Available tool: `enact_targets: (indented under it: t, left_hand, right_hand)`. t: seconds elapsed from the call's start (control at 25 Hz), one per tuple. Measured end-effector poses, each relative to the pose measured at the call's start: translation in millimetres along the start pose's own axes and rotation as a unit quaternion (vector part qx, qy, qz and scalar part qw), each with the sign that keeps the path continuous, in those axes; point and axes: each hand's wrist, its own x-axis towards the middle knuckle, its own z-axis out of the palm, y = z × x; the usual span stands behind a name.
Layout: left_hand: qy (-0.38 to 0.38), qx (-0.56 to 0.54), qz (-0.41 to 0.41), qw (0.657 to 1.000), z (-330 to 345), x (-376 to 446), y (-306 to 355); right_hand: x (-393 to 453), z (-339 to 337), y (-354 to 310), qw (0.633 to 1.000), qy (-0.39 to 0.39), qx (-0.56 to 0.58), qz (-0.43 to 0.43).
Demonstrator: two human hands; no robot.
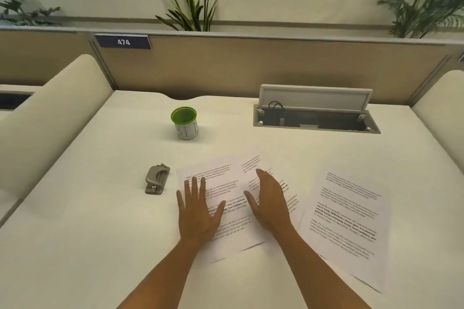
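We see the left hand [198, 211] flat on the loose printed sheets [221, 175], its fingers [194, 185] straight and spread apart. The right hand [270, 203] is beside it on the same sheets, tilted on its outer edge, with the fingers straight and close together. Neither hand holds anything. These overlapping sheets lie in the middle of the surface [100, 208], toward its near edge. A single sheet [349, 221] lies to their right, a grey hole punch [157, 179] just to their left, and a green-rimmed cup [185, 123] farther back.
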Motion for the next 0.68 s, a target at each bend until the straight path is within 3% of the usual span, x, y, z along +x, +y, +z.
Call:
enact_targets:
  t: [0.12, 0.28, 0.44, 0.68]
  left_hand:
    - [-0.060, -0.004, -0.113, 0.992, 8.8, -17.0, -0.8]
    - [-0.109, -0.016, -0.167, 0.980, 10.9, -17.1, -2.6]
    - [-0.127, -0.063, -0.207, 0.968, 8.3, -11.0, 1.0]
    - [-0.108, -0.079, -0.280, 0.951, -11.1, 10.6, 11.9]
  right_hand:
    - [-12.3, 10.7, -9.4, 0.998, -0.037, -0.018, 0.038]
    - [-14.9, 17.0, -23.4, 0.989, -0.094, -0.013, 0.110]
    - [-4.7, 16.8, -31.6, 0.981, -0.137, -0.028, 0.133]
    - [3.5, 21.0, -45.5, 0.966, -0.170, 0.079, 0.180]
